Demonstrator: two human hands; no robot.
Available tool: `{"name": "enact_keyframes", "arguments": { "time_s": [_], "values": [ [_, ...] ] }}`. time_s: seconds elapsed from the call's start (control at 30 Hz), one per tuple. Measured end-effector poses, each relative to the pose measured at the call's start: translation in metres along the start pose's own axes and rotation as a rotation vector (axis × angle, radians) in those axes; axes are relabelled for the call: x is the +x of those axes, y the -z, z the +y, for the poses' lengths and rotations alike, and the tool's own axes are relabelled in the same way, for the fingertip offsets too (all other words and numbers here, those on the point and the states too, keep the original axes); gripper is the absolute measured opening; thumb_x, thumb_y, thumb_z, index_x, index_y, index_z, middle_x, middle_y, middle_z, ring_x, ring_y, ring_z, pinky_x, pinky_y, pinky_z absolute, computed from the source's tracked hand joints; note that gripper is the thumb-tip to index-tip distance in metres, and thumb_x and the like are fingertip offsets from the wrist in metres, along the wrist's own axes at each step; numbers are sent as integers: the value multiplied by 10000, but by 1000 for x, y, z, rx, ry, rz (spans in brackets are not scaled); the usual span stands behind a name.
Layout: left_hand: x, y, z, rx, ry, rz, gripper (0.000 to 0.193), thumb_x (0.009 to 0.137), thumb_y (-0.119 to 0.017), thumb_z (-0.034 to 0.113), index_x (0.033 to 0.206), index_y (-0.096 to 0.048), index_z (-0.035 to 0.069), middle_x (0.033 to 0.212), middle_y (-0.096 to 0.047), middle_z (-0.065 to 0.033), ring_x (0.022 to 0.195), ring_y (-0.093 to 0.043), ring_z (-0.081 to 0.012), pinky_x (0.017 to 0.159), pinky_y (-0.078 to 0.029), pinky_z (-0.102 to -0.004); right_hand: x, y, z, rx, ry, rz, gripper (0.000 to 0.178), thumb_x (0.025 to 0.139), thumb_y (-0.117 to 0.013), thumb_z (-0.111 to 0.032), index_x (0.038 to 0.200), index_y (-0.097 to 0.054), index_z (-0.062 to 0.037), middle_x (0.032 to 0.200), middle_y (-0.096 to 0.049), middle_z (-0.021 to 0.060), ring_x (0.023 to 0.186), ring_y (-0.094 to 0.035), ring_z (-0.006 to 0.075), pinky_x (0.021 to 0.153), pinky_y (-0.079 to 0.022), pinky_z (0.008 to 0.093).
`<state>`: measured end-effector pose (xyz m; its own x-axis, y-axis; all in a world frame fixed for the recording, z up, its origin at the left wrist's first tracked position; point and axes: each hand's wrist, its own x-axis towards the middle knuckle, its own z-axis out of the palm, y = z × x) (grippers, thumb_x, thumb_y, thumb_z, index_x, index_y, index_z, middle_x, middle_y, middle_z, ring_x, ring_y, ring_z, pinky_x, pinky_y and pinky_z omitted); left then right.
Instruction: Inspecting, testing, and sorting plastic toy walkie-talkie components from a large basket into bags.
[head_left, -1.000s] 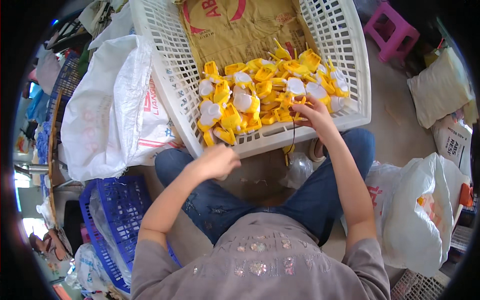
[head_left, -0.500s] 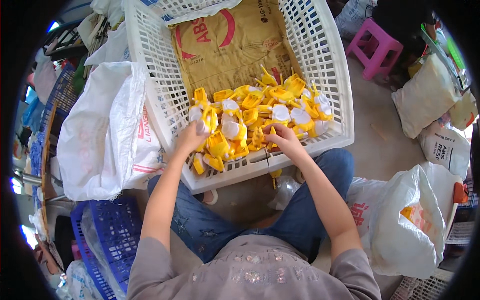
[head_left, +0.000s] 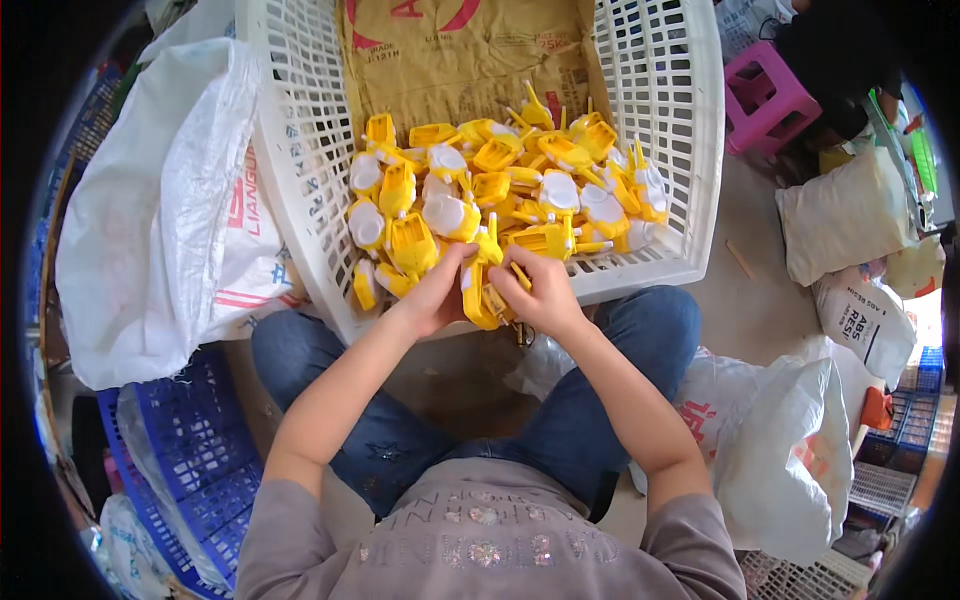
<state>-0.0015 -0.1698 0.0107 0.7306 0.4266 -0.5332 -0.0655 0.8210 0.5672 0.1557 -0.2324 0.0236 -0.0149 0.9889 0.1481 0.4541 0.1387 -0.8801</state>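
Note:
Close to the basket's near rim, my left hand is closed on a yellow plastic part, a hollow housing with a narrow end pointing up. My right hand is beside it, fingers pinched around a small yellow piece against the housing's right side. Below my right fingers hangs a small dark item, too little to make out. A heap of similar yellow parts, several with round white discs, fills the near part of the white plastic basket.
A brown printed sack lines the basket's far part. White woven sacks stand at left, above a blue crate. At right are an open white sack, a filled sack and a pink stool.
My left hand has taken a yellow housing from the heap and brought it toward me. Both hands now meet at the near rim. The view has shifted, so the basket sits higher.

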Motion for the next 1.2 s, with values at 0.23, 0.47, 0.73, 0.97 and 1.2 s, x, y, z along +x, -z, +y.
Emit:
{"name": "enact_keyframes", "arguments": {
  "time_s": [0.23,0.47,0.73,0.97,1.2],
  "values": [
    [-2,-6,-14,-39,-121,113,448,922,-403,430,1227,-430,102,1088,-562,-36,998,-555,-119,851,-462,-277,-1,-20,7,-95,-36,130,200,824,-525,-197,765,-548,-7,634,-547,192,593,-558,342,548,-435,397],
    [10,-2,-24,21,-321,142,387,935,-394,372,1149,-469,59,1058,-532,-23,986,-504,-81,863,-406,-249,-5,-17,-1,-61,-24,205,188,795,-550,-183,695,-530,-25,594,-536,191,570,-555,359,520,-437,392],
    [4,-2,-6,-139,-334,161,471,920,-369,447,1206,-453,82,1100,-557,-53,975,-566,-152,861,-452,-291,1,-4,-4,150,33,84,140,802,-555,-148,831,-525,-14,779,-564,93,668,-521,166,620,-418,269],
    [-7,6,1,-153,-310,193,449,900,-416,455,1147,-482,86,1030,-571,-39,914,-585,-138,803,-480,-274,6,6,-9,654,-84,-330,453,732,-687,-21,1146,-505,-32,1107,-535,57,1084,-489,154,945,-398,297],
    [-7,13,3,-17,-324,241,484,903,-429,431,1210,-462,59,1094,-566,-48,958,-567,-135,848,-447,-269,3,7,-14,136,100,-195,447,697,-731,-143,1098,-570,-31,1034,-576,124,901,-585,257,746,-511,329]
  ]
}}
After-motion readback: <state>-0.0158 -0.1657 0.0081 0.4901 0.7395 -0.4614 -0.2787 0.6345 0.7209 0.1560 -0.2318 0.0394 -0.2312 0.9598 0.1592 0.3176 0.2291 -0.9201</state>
